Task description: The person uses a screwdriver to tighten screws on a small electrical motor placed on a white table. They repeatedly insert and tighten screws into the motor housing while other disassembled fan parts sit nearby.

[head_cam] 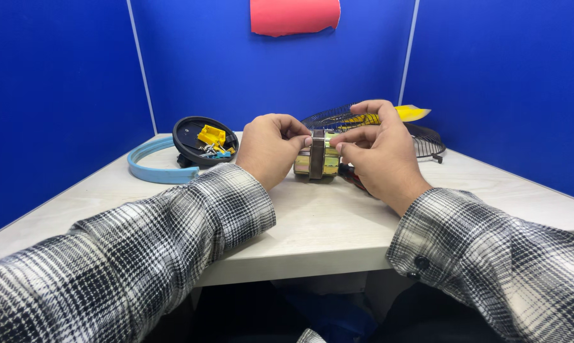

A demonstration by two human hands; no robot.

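Note:
A small electric motor with a brassy metal casing and a dark band around its middle rests on the pale table. My left hand grips its left side, fingertips on top. My right hand pinches the top of the motor from the right, fingers curled. Both sleeves are black-and-white plaid. Dark wires trail from the motor under my right hand.
A black round dish with yellow parts and screws sits at the back left, inside a light blue ring. Behind my hands lie a black wire fan guard and a yellow fan blade. Blue partition walls surround the table.

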